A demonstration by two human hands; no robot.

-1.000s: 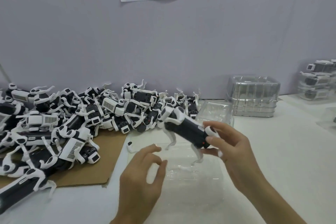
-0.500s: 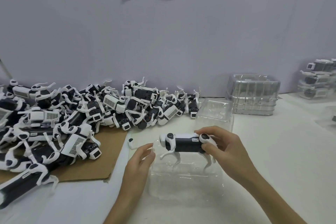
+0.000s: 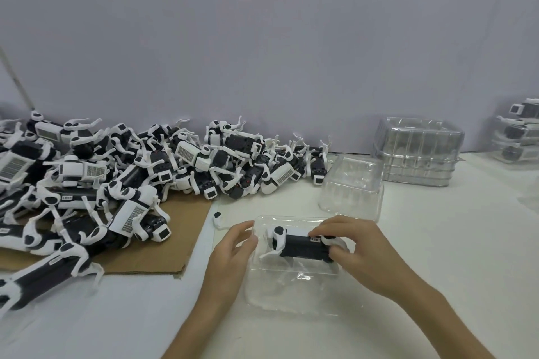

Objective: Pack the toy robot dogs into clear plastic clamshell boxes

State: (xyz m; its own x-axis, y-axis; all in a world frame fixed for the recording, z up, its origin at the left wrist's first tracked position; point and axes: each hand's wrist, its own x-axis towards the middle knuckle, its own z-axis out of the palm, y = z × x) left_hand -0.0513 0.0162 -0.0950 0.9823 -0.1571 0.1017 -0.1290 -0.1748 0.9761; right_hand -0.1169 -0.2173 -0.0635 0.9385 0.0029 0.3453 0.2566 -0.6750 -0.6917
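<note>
A black-and-white toy robot dog (image 3: 300, 246) lies inside an open clear clamshell box (image 3: 291, 291) on the white table. My right hand (image 3: 354, 251) grips the dog's rear end, fingers curled over its top. The fingers of my left hand (image 3: 233, 251) hold the box's left edge beside the dog's head. A large heap of toy robot dogs (image 3: 116, 178) covers the left side, partly on a cardboard sheet (image 3: 163, 245).
An upturned empty clamshell (image 3: 351, 183) stands behind the box. A stack of clear clamshells (image 3: 418, 151) sits at the back right, and packed boxes (image 3: 519, 134) stand at the far right edge. A loose white piece (image 3: 217, 217) lies near the cardboard. A wall runs behind.
My right hand has lowered the dog from above the table down into the clamshell box. My left hand has moved to the box's left edge.
</note>
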